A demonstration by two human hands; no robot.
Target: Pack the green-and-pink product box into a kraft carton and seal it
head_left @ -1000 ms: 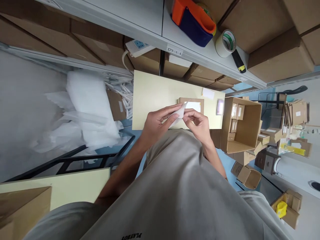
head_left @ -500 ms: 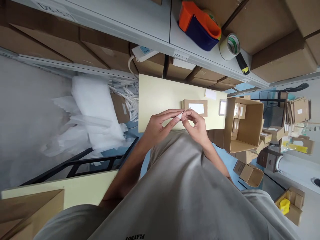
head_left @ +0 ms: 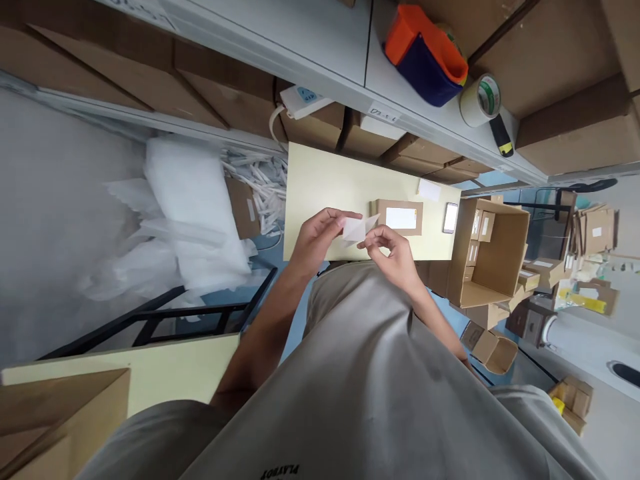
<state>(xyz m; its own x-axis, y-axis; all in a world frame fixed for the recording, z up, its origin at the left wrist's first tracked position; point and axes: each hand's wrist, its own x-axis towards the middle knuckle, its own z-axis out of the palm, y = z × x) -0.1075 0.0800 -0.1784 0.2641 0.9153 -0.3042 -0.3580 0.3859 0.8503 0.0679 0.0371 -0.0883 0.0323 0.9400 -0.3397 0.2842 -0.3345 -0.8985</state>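
Note:
Between my two hands is a small piece of white paper [head_left: 355,230], partly folded, with a corner sticking up on its right side. My left hand [head_left: 319,235] pinches its left edge between thumb and fingers. At its lower right edge, the fingers of my right hand [head_left: 391,251] are closed on it. Just behind my right hand, a small brown cardboard box [head_left: 400,218] with a white label lies on the pale yellow table [head_left: 320,180]. Both hands are over the table's front edge. Any print on the paper is too small to make out.
A phone [head_left: 450,217] and a white slip [head_left: 429,189] lie on the table's right part. An open carton [head_left: 493,253] with small boxes stands at the right. Above, a shelf holds an orange and blue tape dispenser [head_left: 425,57] and a tape roll [head_left: 481,100]. White wrap [head_left: 185,213] sits left.
My hands have moved slightly apart, and the white paper shows more of its surface, opened out between them. The whole view has shifted a little.

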